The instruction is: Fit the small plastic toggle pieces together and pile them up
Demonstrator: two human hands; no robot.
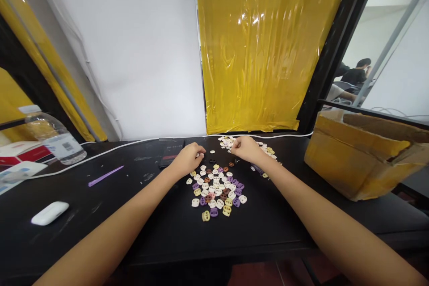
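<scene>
A heap of small two-holed plastic pieces (217, 187), white, purple, brown and yellow, lies on the black table (134, 214) in front of me. A second, mostly white heap (228, 142) sits further back near the wall. My left hand (188, 157) rests at the far left edge of the near heap with its fingers curled into a pinch. My right hand (245, 148) is beside the far heap, fingers closed together. What either hand pinches is too small to make out. One dark piece (212, 160) lies between the hands.
An open yellowed cardboard box (362, 161) stands at the right. On the left are a plastic water bottle (55, 140), a white case (50, 212), a purple stick (105, 175) and a white cable (110, 148). A dark flat device (171, 152) lies behind my left hand. A person sits far right.
</scene>
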